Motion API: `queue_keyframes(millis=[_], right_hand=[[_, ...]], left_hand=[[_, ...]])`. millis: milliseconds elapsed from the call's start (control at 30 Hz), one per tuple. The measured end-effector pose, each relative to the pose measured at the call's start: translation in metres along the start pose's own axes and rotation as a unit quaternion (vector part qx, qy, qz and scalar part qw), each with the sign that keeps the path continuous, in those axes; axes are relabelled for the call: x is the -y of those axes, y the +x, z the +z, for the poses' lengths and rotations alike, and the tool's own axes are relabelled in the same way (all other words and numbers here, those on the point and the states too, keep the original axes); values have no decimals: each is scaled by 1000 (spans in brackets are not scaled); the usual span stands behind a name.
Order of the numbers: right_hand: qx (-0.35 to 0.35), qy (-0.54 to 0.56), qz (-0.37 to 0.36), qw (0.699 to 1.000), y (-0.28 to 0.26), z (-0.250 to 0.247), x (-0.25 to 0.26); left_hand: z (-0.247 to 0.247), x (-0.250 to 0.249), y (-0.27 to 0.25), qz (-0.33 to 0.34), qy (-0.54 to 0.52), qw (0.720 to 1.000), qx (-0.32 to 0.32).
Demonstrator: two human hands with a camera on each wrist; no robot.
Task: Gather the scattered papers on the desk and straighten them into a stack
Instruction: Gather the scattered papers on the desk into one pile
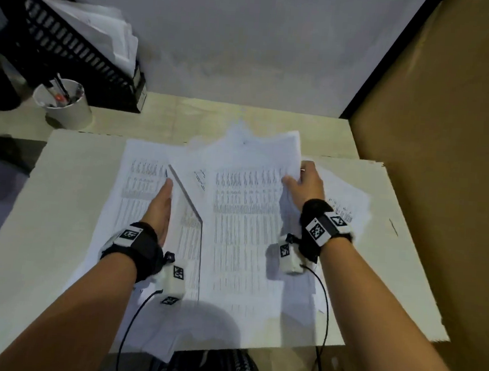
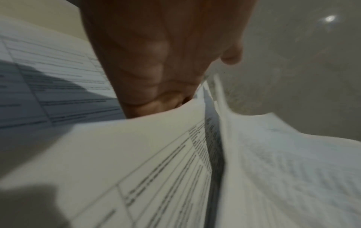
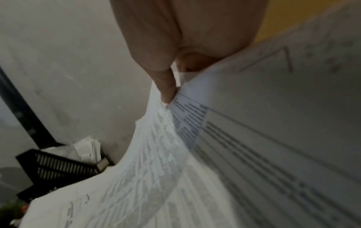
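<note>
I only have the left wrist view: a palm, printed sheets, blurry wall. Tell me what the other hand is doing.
Observer: The right hand grips the far right edge of the white printed papers, with that edge lifted off the pale desk board.
Operator: Confirm the grip from close up.
Observer: In the right wrist view the thumb presses on top of the sheets and the other fingers are hidden beneath them.
Operator: Now say where my own hand sits in the pile.
Observer: The left hand stands on edge, fingers straight, against the left side of the papers, with more sheets spread to its left.
</note>
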State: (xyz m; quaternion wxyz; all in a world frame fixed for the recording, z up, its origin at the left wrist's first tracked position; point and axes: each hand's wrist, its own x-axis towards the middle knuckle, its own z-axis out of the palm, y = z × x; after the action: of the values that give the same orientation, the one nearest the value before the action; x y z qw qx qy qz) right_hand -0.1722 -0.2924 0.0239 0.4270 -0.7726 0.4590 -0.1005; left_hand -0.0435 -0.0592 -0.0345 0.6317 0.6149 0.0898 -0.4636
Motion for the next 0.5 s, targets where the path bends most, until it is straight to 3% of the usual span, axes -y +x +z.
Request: queue_keyframes(millis=[100, 200, 367, 500], right_hand=[[16, 22, 101, 995, -6, 35, -20], [11, -41, 170, 985, -14, 46, -30], [-27, -99, 113, 988, -34, 49, -42], [-40, -108, 55, 992, -44, 51, -48]], left_hand=[[-4, 9, 7, 14, 117, 993, -20], [-8, 18, 15, 40, 232, 970, -62], [-2, 25, 18, 67, 247, 956, -143], [2, 24, 19, 69, 247, 958, -129]])
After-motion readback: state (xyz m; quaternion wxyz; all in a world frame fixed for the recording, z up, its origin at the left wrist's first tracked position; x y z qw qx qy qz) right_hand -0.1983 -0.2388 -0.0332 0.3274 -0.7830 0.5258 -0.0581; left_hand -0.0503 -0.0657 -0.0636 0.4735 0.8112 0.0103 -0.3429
